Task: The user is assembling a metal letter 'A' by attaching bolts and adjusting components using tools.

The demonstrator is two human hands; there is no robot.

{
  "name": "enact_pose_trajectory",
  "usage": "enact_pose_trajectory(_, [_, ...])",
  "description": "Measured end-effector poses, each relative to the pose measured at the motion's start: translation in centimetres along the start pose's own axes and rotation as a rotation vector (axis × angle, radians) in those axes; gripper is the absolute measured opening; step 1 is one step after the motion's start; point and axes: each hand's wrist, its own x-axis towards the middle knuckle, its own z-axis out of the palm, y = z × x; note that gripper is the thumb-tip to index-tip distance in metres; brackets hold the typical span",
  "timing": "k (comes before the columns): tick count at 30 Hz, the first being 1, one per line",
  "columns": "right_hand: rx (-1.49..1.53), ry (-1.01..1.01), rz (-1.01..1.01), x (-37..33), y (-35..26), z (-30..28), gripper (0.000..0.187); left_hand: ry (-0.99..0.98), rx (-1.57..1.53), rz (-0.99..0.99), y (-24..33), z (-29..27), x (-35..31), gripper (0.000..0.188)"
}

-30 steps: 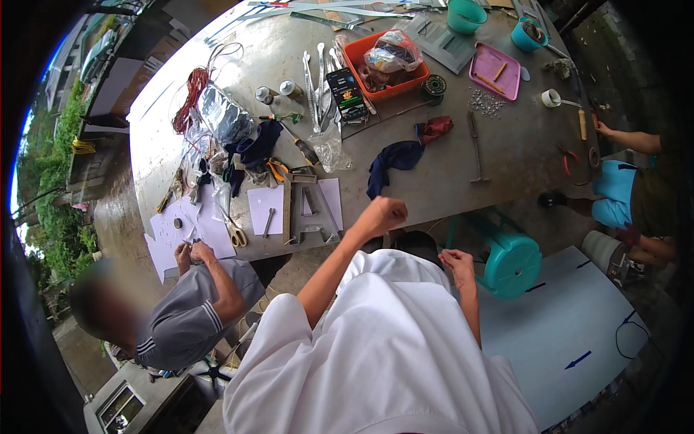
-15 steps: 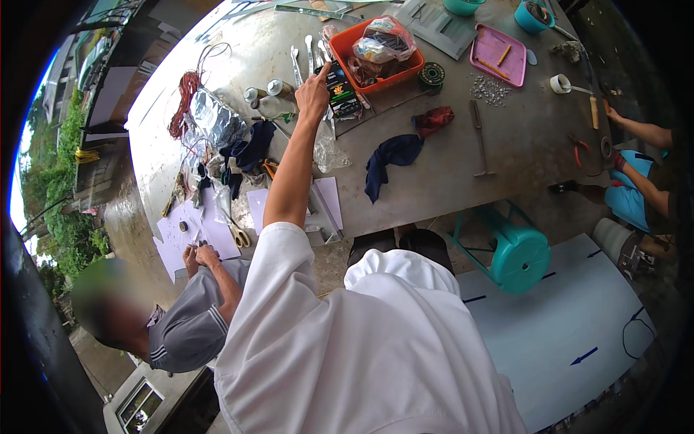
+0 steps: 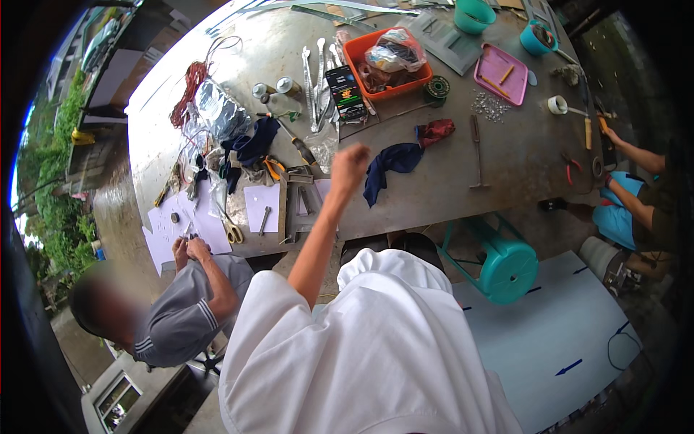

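Note:
My left hand [image 3: 349, 168] is raised over the near part of the grey metal table [image 3: 506, 170], fingers curled into a fist, and I see nothing in it. It hovers next to a dark blue cloth [image 3: 394, 160] and above a metal letter-shaped frame [image 3: 302, 204]. Farther back is an orange tray [image 3: 354, 49] holding bagged items, with a dark box [image 3: 345, 92] beside it. My right hand is hidden behind my white shirt.
A person in a grey shirt [image 3: 189, 247] handles small parts over white paper at the left. Another person [image 3: 629, 206] sits at the right edge. A hammer [image 3: 477, 148], pink tray [image 3: 499, 72], teal stool [image 3: 506, 264] and white sheet [image 3: 549, 333] are nearby.
My left hand reached out to the orange tray, then drew back toward me and now hangs above the near table edge. My right hand dropped out of sight.

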Motion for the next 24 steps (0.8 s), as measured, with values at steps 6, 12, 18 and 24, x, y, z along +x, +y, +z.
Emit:
enact_pose_trajectory(6, [0.006, -0.068, -0.127, 3.2, -2.8, 0.1, 0.016, -0.349, -0.135, -0.177, 2.4, 2.3, -14.8, 0.014])
enact_pose_trajectory(12, [0.043, -0.200, -0.200, 5.8, -10.4, 3.8, 0.020, -0.173, -0.224, -0.254, -0.1, -2.0, -16.7, 0.013])
enact_pose_trajectory(18, [0.136, -0.285, -0.212, 2.5, -14.9, 10.3, 0.021, 0.167, -0.322, -0.334, -6.7, -8.4, -18.4, 0.015])
enact_pose_trajectory(24, [0.207, -0.241, -0.132, -2.4, -14.4, 17.2, 0.023, 0.125, -0.469, -0.474, -11.3, -13.5, -19.4, 0.018])
